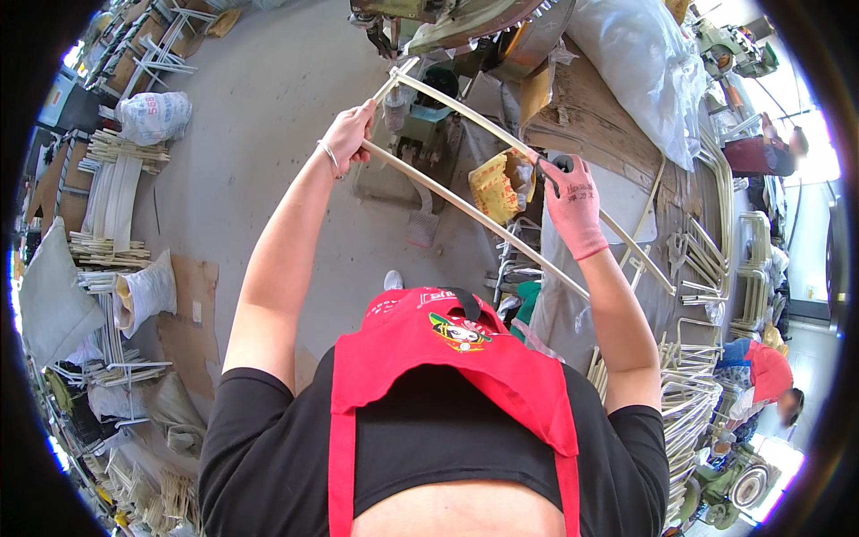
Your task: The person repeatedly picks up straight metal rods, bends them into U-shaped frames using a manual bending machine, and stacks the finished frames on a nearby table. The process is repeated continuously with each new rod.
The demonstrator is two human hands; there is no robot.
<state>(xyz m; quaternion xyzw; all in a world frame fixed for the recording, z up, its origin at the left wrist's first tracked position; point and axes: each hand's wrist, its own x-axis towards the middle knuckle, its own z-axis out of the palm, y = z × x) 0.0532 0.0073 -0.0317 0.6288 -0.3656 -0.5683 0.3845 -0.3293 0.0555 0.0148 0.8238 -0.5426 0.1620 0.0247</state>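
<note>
A long cream-coloured tube frame (501, 234) slants in front of me, its far end up beside a machine. My left hand (349, 137), bare with a bracelet at the wrist, is closed around its far-left end. In a pink glove with dark fingers, my right hand (571, 199) grips the farther of the two long tubes around its middle. The nearer tube runs free below that hand. Close to the frame's far end stands a greenish machine (438, 134) with a large curved part above it. Whether the frame touches the machine, I cannot tell.
A yellow sack (501, 188) sits beyond the frame, with clear plastic sheeting (640, 67) at the far right. Stacked tube frames (684, 403) crowd my right side. More bundles and a white sack (154, 117) line the left. Two people (771, 371) are off to the right.
</note>
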